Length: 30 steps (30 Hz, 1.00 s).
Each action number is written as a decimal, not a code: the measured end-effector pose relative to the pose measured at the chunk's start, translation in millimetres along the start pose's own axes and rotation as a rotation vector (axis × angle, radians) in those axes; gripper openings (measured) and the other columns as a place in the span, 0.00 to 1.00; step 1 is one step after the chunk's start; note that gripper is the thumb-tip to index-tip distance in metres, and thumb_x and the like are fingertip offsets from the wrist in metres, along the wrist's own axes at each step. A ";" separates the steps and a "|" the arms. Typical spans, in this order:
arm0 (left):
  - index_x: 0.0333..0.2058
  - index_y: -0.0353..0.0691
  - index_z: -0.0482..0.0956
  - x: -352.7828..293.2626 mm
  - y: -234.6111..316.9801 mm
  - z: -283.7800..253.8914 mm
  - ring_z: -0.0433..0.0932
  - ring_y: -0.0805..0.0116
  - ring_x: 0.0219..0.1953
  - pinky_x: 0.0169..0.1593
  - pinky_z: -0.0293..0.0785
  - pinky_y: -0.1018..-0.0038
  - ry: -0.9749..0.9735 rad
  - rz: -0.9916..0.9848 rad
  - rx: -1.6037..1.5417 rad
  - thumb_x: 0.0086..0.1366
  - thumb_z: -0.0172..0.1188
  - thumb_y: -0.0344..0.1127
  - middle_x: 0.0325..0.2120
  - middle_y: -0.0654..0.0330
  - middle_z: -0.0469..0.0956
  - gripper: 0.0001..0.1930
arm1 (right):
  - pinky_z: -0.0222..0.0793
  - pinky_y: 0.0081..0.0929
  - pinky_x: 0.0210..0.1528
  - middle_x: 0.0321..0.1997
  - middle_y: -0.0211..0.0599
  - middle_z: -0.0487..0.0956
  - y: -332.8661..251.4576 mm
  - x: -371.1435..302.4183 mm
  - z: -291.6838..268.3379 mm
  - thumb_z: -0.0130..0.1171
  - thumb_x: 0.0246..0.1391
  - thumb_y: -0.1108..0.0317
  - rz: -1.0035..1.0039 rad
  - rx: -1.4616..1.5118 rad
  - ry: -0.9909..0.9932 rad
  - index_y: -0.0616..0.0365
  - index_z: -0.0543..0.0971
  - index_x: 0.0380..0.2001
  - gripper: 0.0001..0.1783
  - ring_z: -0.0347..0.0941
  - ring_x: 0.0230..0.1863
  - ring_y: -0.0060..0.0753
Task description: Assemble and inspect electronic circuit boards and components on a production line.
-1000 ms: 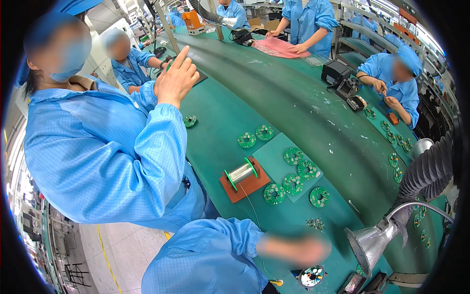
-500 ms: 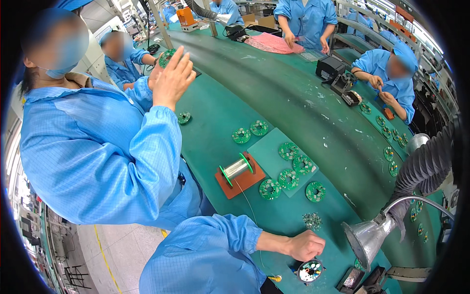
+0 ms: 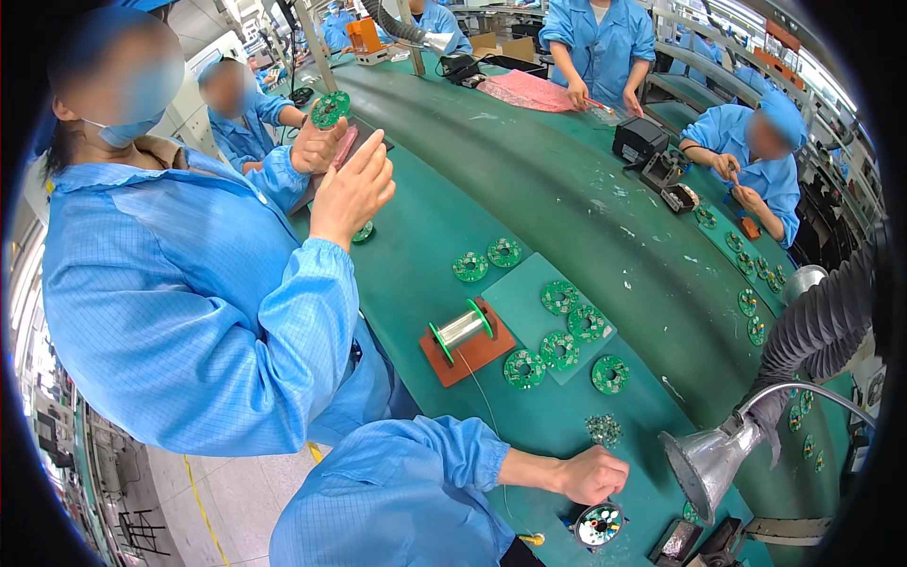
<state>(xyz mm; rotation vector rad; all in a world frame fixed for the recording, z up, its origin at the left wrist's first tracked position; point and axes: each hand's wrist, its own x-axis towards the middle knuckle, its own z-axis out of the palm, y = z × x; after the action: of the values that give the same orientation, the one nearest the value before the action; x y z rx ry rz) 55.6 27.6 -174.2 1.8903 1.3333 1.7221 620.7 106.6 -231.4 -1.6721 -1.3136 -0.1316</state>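
Note:
My left hand (image 3: 595, 475) is closed, knuckles up, with fingertips curled down at the upper rim of a round board with white and coloured parts (image 3: 599, 524). Whatever its fingers may pinch is hidden. The board lies in a dark round frame near the lower edge. Just beyond my hand is a small heap of tiny electronic parts (image 3: 603, 431). My right hand does not show. Left of these, a spool of solder wire (image 3: 461, 329) sits on a brown stand (image 3: 472, 354), its loose wire trailing toward my forearm.
Ring-shaped green circuit boards (image 3: 559, 350) lie on and around a green mat (image 3: 529, 288). A metal lamp-like hood (image 3: 704, 463) and a ribbed hose (image 3: 812, 321) stand at right. A co-worker (image 3: 189, 312) stands close at left, holding a green board (image 3: 330, 110); others sit beyond.
My left hand stays nearly still at the round board. The co-worker at left has shifted their hands apart, showing the green board more fully. The view has shifted slightly.

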 end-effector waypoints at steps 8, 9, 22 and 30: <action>0.17 0.38 0.72 0.3 1.3 -3.2 0.75 0.58 0.20 0.22 0.70 0.64 -0.015 -0.003 0.003 0.43 0.52 0.21 0.20 0.60 0.73 0.05 | 0.72 0.39 0.49 0.47 0.52 0.77 6.4 2.1 -2.5 0.62 0.58 0.58 -0.019 -0.009 -0.014 0.64 0.75 0.48 0.22 0.74 0.45 0.47; 0.17 0.38 0.72 0.3 1.8 -3.2 0.75 0.58 0.20 0.22 0.70 0.64 -0.015 -0.006 0.003 0.43 0.52 0.21 0.20 0.60 0.73 0.05 | 0.72 0.39 0.49 0.47 0.52 0.77 7.1 2.6 -2.0 0.62 0.58 0.58 -0.019 -0.010 -0.017 0.64 0.75 0.48 0.22 0.74 0.45 0.47; 0.16 0.38 0.72 1.5 5.4 -4.0 0.75 0.60 0.20 0.23 0.71 0.65 -0.005 0.008 0.008 0.42 0.51 0.20 0.19 0.61 0.73 0.05 | 0.73 0.38 0.48 0.46 0.52 0.77 14.8 4.2 0.0 0.63 0.58 0.59 0.016 -0.050 -0.031 0.64 0.75 0.48 0.21 0.75 0.44 0.46; 0.16 0.38 0.72 0.9 5.3 -6.4 0.75 0.60 0.20 0.23 0.71 0.65 0.003 0.003 0.002 0.42 0.51 0.20 0.19 0.61 0.73 0.05 | 0.73 0.39 0.49 0.48 0.53 0.77 -11.7 0.1 3.2 0.63 0.57 0.61 0.078 -0.073 -0.003 0.65 0.75 0.48 0.21 0.75 0.46 0.46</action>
<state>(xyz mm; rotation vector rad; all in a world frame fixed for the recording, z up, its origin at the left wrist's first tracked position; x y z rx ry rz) 52.2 22.9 -168.2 1.8923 1.3343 1.7265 609.9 108.4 -226.0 -1.7830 -1.2571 -0.1320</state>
